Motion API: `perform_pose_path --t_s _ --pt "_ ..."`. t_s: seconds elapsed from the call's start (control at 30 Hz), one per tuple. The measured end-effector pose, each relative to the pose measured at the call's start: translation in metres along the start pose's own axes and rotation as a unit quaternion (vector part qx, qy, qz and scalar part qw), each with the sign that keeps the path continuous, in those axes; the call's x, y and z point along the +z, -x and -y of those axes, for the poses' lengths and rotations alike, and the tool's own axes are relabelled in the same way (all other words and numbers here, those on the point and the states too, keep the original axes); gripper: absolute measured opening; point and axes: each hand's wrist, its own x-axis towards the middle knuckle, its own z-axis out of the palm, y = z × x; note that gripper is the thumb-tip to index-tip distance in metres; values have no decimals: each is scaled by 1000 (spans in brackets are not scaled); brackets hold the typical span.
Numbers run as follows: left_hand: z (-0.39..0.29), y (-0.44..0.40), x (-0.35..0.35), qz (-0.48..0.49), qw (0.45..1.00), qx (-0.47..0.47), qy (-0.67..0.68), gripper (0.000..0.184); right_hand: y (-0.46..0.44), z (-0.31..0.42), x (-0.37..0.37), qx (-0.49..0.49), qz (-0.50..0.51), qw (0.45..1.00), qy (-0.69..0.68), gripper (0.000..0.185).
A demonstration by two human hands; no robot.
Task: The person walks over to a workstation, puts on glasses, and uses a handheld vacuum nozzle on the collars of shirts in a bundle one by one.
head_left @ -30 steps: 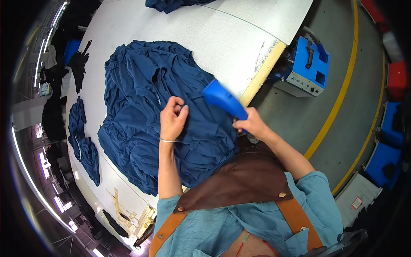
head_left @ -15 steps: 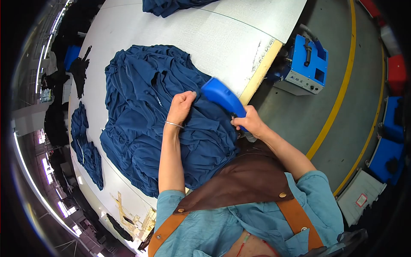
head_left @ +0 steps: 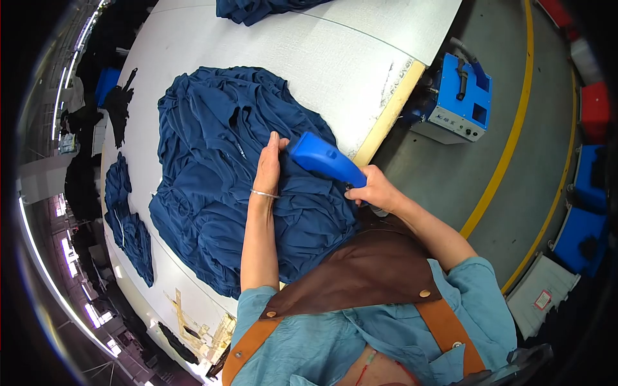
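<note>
A heap of crumpled navy garments covers the near part of the table. My left hand, with a thin bracelet at the wrist, is over the heap with its fingers pointing away from me, thumb and fingertips close together on a navy fold. My right hand is wrapped round the handle of a blue handheld thread trimmer. The trimmer's wide mouth is right beside the fingers of my left hand, above the cloth. A pale hose end shows below my right hand.
A blue-topped machine box with a hose stands on the floor past the table's worn edge. More navy cloth lies at the table's far end and left side. Blue bins line the right, beyond yellow floor lines.
The trimmer's mouth has moved left and slightly nearer to me, up to my left hand. My left hand has turned from a fist, its fingers now straighter. The heap has barely shifted.
</note>
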Motion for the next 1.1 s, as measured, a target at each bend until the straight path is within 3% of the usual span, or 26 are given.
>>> perform_pose_path --t_s 0.17,0.23,0.27,0.4,0.47,0.5,0.57,0.77,0.9,0.93,1.07,1.1 --pt "-7 21 -39 50 977 -18 -204 50 -21 -9 -1 35 -19 999 14 6" --pt "6 27 -55 13 934 15 -358 33 -32 -12 -2 69 -38 996 44 8" --pt "11 27 -58 11 933 18 -359 33 -35 -10 -1 65 -36 996 43 8" --pt "43 43 -53 -81 791 41 -605 15 -27 -18 -4 -21 -121 991 -46 8" --pt "25 38 -30 -175 736 263 -599 19 -21 -16 -8 -7 -99 995 -1 8" --pt "18 33 -21 -175 738 262 -596 19 -18 -14 -9 8 -73 996 42 8" --pt "8 21 -12 -125 748 362 -542 25 -16 -13 -8 37 -15 991 127 9" --pt "22 8 -10 -19 775 360 -519 31 -6 -21 -6 36 -35 996 68 7" --pt "36 18 -32 53 901 242 -357 26 -6 -25 6 -9 -75 997 24 6" --pt "33 23 -34 55 900 242 -358 26 -6 -27 7 -8 -76 997 22 6" --pt "-4 35 -41 -25 889 -8 -457 15 -17 -22 4 52 -34 993 96 6" --pt "-2 31 -41 -28 889 -8 -457 15 -20 -21 6 50 -31 994 96 6"
